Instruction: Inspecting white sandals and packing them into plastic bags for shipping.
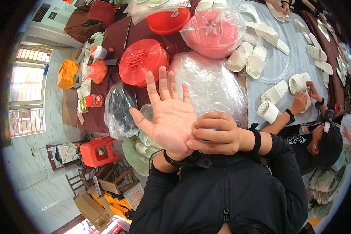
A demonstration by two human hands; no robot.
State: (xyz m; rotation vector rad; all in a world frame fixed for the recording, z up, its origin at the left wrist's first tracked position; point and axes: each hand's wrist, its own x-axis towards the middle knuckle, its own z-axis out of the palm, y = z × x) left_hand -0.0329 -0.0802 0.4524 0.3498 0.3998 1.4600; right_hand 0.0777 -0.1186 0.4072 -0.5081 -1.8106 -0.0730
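My left hand [171, 117] is held up with its palm showing and its fingers spread, nothing in it. A dark strap [171, 160] circles its wrist. My right hand [216, 133] is closed beside it, its curled fingertips touching the heel and outer edge of the left palm. What lies inside those fingers, if anything, is hidden. A black band [256, 140] sits on my right wrist. Just beyond both hands, a stack of clear plastic bags [206, 85] lies on the table. A roll of red plastic twine [142, 62] is past my left fingertips.
Pairs of white slippers [275, 92] lie on the grey sheet [269, 66] to the right, where another person's hands [300, 100] touch one pair. A wrapped pink roll [212, 33] and a red basin [168, 21] stand farther back. A red stool [99, 151] is at the left.
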